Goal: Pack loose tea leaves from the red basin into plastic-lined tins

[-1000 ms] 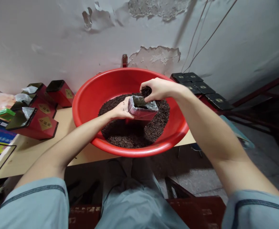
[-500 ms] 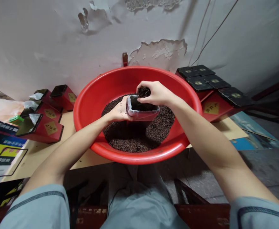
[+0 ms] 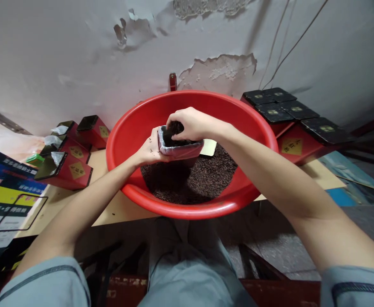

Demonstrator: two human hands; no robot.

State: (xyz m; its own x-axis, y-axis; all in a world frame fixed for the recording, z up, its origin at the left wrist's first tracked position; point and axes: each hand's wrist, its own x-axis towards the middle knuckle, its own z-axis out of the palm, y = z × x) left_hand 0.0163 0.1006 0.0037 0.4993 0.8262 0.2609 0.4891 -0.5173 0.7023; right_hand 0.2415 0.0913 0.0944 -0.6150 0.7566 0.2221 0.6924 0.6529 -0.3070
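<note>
My left hand [image 3: 151,148] is wrapped round the left side of a red tin [image 3: 187,152], held slightly tilted above a red plastic basin [image 3: 199,210]. A clear plastic bag lines the tin and folds over its rim. Dark, twisted tea leaves [image 3: 175,127] are bunched in the curled fingers of my right hand [image 3: 195,123], at the tin's mouth. More loose tea [image 3: 217,175] covers the basin floor. Bits of leaf cling to my left hand. Just right of the tin shows a pale yellow flat patch [image 3: 209,147], which I cannot identify.
Left of the basin stand several open red tins [image 3: 74,170], some with plastic bags poking out. Several red tins with black lids [image 3: 326,130] are grouped at the right. A thin black frame [image 3: 22,213] lies at the table's left end. The peeling wall [image 3: 218,72] rises behind.
My hands, with the tin and the handful of tea, have shifted left over the basin. The pale yellow patch has come into sight. The whole view has shifted slightly.
</note>
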